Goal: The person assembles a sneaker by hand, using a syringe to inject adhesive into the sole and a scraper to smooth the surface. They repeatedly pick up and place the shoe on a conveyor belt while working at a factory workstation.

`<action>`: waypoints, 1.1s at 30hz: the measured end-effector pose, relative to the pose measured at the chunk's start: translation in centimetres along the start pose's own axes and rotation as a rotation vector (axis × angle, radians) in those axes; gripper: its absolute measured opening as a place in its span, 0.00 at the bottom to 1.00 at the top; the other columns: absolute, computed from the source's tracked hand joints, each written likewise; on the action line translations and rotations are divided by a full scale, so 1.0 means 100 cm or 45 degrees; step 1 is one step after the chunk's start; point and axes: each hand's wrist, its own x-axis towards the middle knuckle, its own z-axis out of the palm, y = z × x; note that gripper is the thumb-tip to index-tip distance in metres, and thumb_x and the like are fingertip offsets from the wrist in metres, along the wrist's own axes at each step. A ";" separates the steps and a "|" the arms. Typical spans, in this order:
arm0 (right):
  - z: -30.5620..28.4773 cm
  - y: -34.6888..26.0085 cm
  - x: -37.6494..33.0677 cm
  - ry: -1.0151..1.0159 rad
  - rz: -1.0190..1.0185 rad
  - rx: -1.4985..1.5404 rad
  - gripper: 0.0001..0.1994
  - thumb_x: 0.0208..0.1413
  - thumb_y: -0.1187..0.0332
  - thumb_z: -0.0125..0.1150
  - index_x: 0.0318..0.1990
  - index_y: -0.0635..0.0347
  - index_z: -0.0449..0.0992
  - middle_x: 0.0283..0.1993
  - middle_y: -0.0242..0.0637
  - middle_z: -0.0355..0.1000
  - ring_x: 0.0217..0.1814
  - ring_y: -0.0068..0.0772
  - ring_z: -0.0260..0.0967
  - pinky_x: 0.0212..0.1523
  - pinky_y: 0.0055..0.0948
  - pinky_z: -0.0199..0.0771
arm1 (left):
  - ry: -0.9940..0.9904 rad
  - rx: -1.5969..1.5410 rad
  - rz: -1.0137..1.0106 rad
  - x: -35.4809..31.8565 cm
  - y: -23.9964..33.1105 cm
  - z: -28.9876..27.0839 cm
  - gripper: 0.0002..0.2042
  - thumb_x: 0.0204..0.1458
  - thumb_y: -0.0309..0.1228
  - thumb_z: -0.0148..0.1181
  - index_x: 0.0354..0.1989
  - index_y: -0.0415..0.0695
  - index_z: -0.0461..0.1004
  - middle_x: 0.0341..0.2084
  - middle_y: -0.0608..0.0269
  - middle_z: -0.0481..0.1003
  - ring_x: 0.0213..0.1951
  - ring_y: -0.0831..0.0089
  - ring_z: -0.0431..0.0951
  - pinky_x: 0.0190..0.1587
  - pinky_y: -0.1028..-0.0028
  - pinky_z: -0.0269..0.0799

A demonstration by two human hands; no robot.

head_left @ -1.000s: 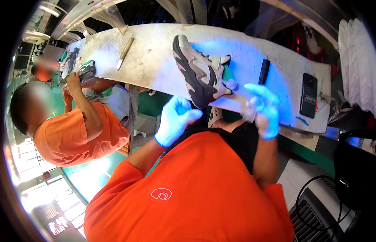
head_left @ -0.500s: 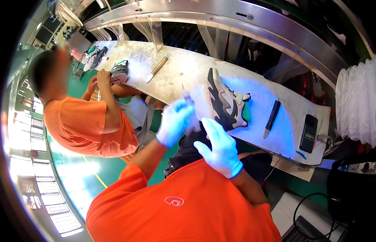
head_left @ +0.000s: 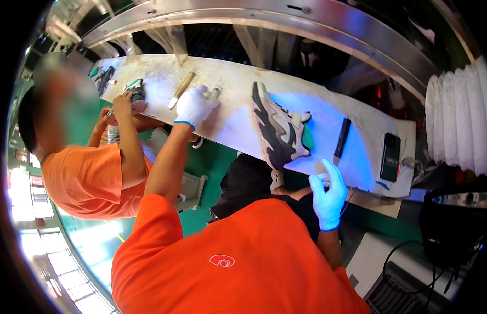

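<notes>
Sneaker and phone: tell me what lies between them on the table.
In the head view, a black-handled knife lies between the sneaker and the phone, its blade toward the table's near edge.

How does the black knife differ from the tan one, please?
The black knife is dark-handled; the tan knife is light-handled. The black knife lies right of the shoe, lit blue; the tan knife lies left, not lit blue. Both rest on the table.
</notes>
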 end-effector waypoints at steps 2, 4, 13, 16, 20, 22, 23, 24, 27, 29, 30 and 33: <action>-0.005 0.014 -0.012 0.137 0.144 0.185 0.25 0.62 0.73 0.77 0.66 0.67 0.80 0.39 0.31 0.80 0.36 0.18 0.73 0.38 0.24 0.77 | 0.230 0.090 0.149 -0.018 0.009 -0.008 0.35 0.50 0.46 0.78 0.68 0.48 0.79 0.64 0.46 0.80 0.58 0.46 0.85 0.61 0.54 0.82; -0.012 0.029 -0.020 0.147 0.138 0.120 0.23 0.62 0.72 0.78 0.64 0.67 0.82 0.39 0.31 0.79 0.36 0.18 0.71 0.40 0.25 0.76 | 0.247 0.070 0.561 -0.025 0.016 -0.021 0.44 0.46 0.36 0.81 0.77 0.51 0.70 0.76 0.47 0.68 0.70 0.45 0.75 0.69 0.53 0.77; 0.012 0.010 -0.033 0.168 -0.073 -0.059 0.15 0.63 0.72 0.76 0.56 0.66 0.86 0.46 0.40 0.85 0.37 0.28 0.82 0.40 0.27 0.81 | -0.237 0.337 1.566 -0.041 0.139 -0.029 0.48 0.39 0.29 0.80 0.77 0.49 0.71 0.72 0.52 0.73 0.76 0.47 0.68 0.79 0.49 0.62; 0.005 0.006 -0.033 0.132 -0.085 0.020 0.11 0.61 0.74 0.76 0.51 0.65 0.87 0.44 0.36 0.84 0.38 0.21 0.77 0.39 0.24 0.76 | -0.080 0.123 1.401 -0.046 0.129 -0.003 0.43 0.36 0.35 0.82 0.69 0.46 0.78 0.63 0.53 0.80 0.65 0.48 0.77 0.71 0.51 0.69; 0.011 0.004 -0.040 -0.066 0.067 0.216 0.15 0.64 0.70 0.77 0.56 0.66 0.85 0.47 0.40 0.85 0.40 0.28 0.84 0.42 0.27 0.84 | 0.208 -0.038 0.787 -0.101 0.133 0.019 0.48 0.36 0.42 0.84 0.72 0.42 0.74 0.62 0.46 0.78 0.64 0.43 0.76 0.69 0.51 0.70; 0.027 0.010 -0.038 -0.155 0.112 0.378 0.29 0.65 0.70 0.77 0.70 0.68 0.75 0.59 0.48 0.83 0.51 0.30 0.85 0.51 0.30 0.86 | 0.323 -0.056 0.674 -0.126 0.128 0.029 0.48 0.40 0.42 0.83 0.74 0.41 0.71 0.64 0.45 0.76 0.64 0.42 0.76 0.69 0.49 0.68; 0.039 0.006 -0.035 -0.088 0.092 0.458 0.31 0.65 0.70 0.77 0.73 0.69 0.72 0.60 0.50 0.82 0.53 0.32 0.84 0.52 0.31 0.86 | 0.408 -0.018 0.725 -0.139 0.128 0.030 0.47 0.44 0.41 0.81 0.75 0.40 0.69 0.66 0.44 0.74 0.64 0.40 0.75 0.69 0.47 0.67; 0.053 0.001 -0.028 -0.027 0.069 0.538 0.34 0.66 0.70 0.77 0.76 0.70 0.69 0.61 0.53 0.81 0.55 0.35 0.84 0.54 0.32 0.86 | 0.458 -0.038 0.747 -0.155 0.127 0.028 0.45 0.47 0.41 0.79 0.76 0.38 0.68 0.66 0.42 0.74 0.65 0.39 0.74 0.69 0.46 0.66; 0.095 0.008 0.000 0.011 0.150 0.842 0.45 0.67 0.72 0.74 0.83 0.74 0.51 0.67 0.51 0.75 0.63 0.37 0.79 0.65 0.36 0.82 | 0.468 -0.214 0.887 -0.192 0.113 0.020 0.44 0.44 0.39 0.84 0.72 0.38 0.72 0.64 0.41 0.75 0.63 0.39 0.77 0.66 0.47 0.73; 0.101 -0.016 0.010 0.072 0.226 0.985 0.43 0.69 0.76 0.69 0.84 0.72 0.48 0.69 0.44 0.73 0.69 0.33 0.73 0.71 0.35 0.76 | 0.349 -0.511 0.930 -0.195 0.083 0.028 0.43 0.36 0.36 0.89 0.65 0.38 0.77 0.62 0.42 0.76 0.61 0.44 0.80 0.63 0.52 0.79; 0.102 -0.016 0.015 0.041 0.184 1.032 0.42 0.69 0.77 0.68 0.83 0.72 0.49 0.70 0.44 0.72 0.70 0.33 0.72 0.72 0.35 0.75 | 0.168 -0.747 0.814 -0.189 0.072 0.027 0.46 0.36 0.37 0.89 0.67 0.37 0.74 0.61 0.46 0.76 0.63 0.50 0.80 0.65 0.55 0.78; 0.097 -0.004 0.036 -0.061 0.100 1.134 0.39 0.68 0.79 0.65 0.83 0.68 0.53 0.74 0.42 0.69 0.76 0.34 0.67 0.75 0.38 0.70 | 0.099 -0.956 0.644 -0.141 0.079 0.010 0.58 0.34 0.40 0.91 0.76 0.36 0.63 0.68 0.49 0.75 0.68 0.56 0.76 0.73 0.59 0.71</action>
